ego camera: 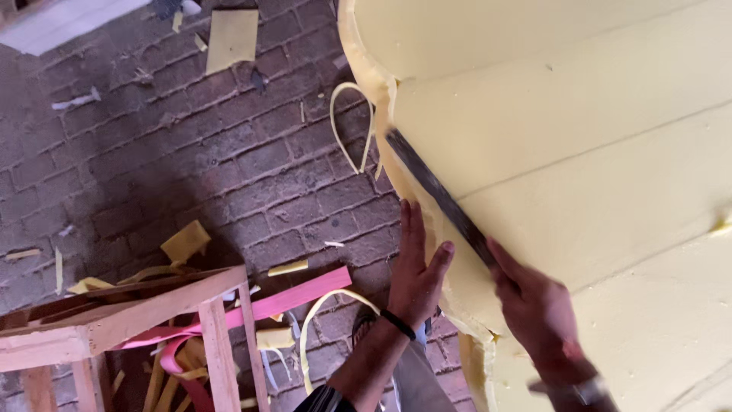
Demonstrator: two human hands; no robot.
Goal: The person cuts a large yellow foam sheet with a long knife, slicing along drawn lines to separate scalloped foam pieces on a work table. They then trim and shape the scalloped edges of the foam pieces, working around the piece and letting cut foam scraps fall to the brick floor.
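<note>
The right hand (537, 313) has its fingers clenched on a long knife (438, 197) laid along the yellow foam slab's (579, 145) left edge. The left hand (415, 271), fingers released and flat, presses that edge just beside the blade. A slip toward the near side could cut those fingers, or gouge the foam.

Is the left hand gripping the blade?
No, the left hand lies flat against the yellow foam edge, while the right hand holds the long blade.

Low in the frame's middle, our left hand (415, 275) lies flat, fingers straight and together, thumb spread toward the right, a dark band at the wrist. Lower right, our right hand (537, 309) is clenched, forefinger stretched toward upper left.
</note>
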